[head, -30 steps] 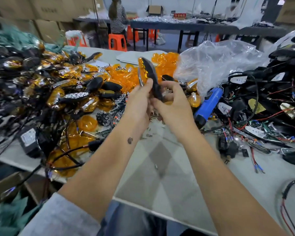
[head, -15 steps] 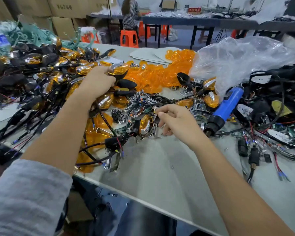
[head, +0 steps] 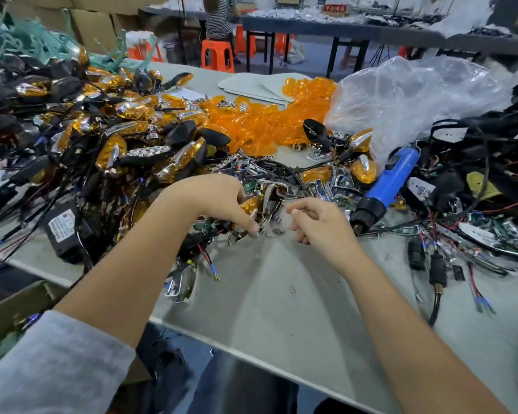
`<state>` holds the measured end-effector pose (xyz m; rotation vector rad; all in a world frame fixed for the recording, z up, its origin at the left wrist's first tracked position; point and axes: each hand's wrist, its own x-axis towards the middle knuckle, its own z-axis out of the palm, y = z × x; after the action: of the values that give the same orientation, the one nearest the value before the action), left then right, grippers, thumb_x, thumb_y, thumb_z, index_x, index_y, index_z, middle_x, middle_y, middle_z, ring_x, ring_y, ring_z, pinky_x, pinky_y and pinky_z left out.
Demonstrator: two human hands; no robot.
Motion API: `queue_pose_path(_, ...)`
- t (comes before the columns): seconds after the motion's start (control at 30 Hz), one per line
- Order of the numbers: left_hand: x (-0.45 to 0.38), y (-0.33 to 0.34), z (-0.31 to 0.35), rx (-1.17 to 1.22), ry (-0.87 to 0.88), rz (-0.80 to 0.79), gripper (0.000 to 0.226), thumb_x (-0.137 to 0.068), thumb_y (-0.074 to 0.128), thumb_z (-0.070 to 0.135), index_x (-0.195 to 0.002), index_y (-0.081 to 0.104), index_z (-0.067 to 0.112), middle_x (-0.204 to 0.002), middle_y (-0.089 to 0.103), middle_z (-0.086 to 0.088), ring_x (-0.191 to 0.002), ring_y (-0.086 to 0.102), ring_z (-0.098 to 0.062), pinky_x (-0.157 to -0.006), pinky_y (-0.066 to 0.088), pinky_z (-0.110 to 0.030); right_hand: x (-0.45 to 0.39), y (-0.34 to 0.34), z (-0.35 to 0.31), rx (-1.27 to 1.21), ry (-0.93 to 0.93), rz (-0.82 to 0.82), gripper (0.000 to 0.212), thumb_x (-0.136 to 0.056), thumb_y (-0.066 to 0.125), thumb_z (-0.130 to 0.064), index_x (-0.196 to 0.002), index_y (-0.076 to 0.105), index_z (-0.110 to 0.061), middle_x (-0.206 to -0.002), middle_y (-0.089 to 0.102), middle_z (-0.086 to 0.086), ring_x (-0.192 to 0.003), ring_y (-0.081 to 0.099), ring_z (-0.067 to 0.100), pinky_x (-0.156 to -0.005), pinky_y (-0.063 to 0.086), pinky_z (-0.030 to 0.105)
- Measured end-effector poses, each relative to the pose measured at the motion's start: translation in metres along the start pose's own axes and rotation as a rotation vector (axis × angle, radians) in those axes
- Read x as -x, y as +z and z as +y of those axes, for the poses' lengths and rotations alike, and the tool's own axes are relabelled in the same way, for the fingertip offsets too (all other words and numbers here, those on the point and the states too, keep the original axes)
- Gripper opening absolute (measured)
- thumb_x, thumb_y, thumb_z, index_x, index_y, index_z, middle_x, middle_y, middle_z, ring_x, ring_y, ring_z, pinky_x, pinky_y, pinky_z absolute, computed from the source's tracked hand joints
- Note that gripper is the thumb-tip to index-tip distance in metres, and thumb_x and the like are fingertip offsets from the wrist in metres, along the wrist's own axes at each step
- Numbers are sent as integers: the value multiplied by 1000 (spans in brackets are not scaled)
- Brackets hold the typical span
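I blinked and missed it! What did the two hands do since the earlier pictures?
The left hand laid the black-and-amber lamp on the left pile of lamps, then came back into the heap of small chrome and amber parts. The right hand let go too and dropped beside it, loosely curled. The blue-handled power screwdriver and clear plastic bag stayed put.

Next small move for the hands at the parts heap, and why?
Probably the left hand lifts the amber light piece its fingers curl over clear of the chrome parts; the right hand hovers beside it, loosely curled, nothing visibly held.
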<state>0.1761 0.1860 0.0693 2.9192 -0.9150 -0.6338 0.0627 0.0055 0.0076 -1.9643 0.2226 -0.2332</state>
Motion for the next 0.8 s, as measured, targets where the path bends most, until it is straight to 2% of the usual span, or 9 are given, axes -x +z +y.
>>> queue_pose_path(0.1,1,1,-6,74,54,101,51,-81,74,49,-112,65,9,-104,69,-11,-96,65,-28,-85,54,-46,5,-10,4,128,-46,-20,21,-97,54,-12,-87,67,-26,-77,66,3,-61,63,5,-58,53,20)
queue_pose_path(0.17,-1,1,-15,114,58,199,37,-82,72,34,-112,65,14,-94,67,-6,-87,65,-26,-76,54,-42,6,-19,7,272,-71,-3,16,-96,56,-14,-90,68,-23,-75,66,-1,-70,65,16,-68,54,33)
queue_pose_path(0.2,-3,1,-20,105,37,257,37,-84,70,29,-118,64,15,-94,65,-4,-85,63,-24,-73,53,-39,6,-23,9,330,-78,6,14,-95,57,-15,-90,68,-22,-73,64,-7,-70,63,15,-68,51,33)
queue_pose_path(0.33,-14,14,-41,-3,-172,542,55,-92,65,29,-143,47,20,-132,52,-11,-118,51,-37,-89,52,-52,7,-34,14,428,-77,22,12,-95,58,-18,-94,70,-21,-70,60,-14,-64,54,3,-64,46,29)
queue_pose_path(0.43,-18,23,-44,-22,-287,559,55,-95,61,33,-146,43,20,-139,45,-11,-124,40,-40,-91,48,-52,10,-33,15,445,-82,27,13,-95,58,-18,-94,70,-19,-69,61,-13,-61,53,4,-66,49,31)
queue_pose_path(0.53,-21,19,-33,-134,-337,554,39,-95,57,43,-127,59,20,-132,48,-16,-125,37,-40,-95,42,-49,10,-31,13,463,-76,26,13,-95,57,-20,-93,69,-20,-71,61,-12,-65,56,7,-69,50,34)
queue_pose_path(0.6,-22,13,-23,-151,-357,578,41,-95,53,48,-124,63,20,-133,48,-18,-126,36,-40,-99,38,-49,9,-29,12,481,-68,12,13,-95,55,-23,-93,68,-23,-74,62,-12,-70,57,9,-71,51,35)
queue_pose_path(0.7,-20,3,-5,-75,-286,657,47,-96,49,47,-136,57,24,-138,49,-16,-130,36,-39,-102,36,-49,9,-27,9,514,-80,-9,14,-97,53,-26,-95,67,-24,-80,62,-12,-76,59,11,-71,51,34)
queue_pose_path(0.8,-23,-3,15,33,-151,649,38,-97,50,39,-132,60,27,-134,56,-12,-126,43,-37,-98,42,-48,11,-24,8,541,-103,-13,16,-98,52,-26,-100,67,-22,-85,64,-8,-78,59,12,-72,52,35)
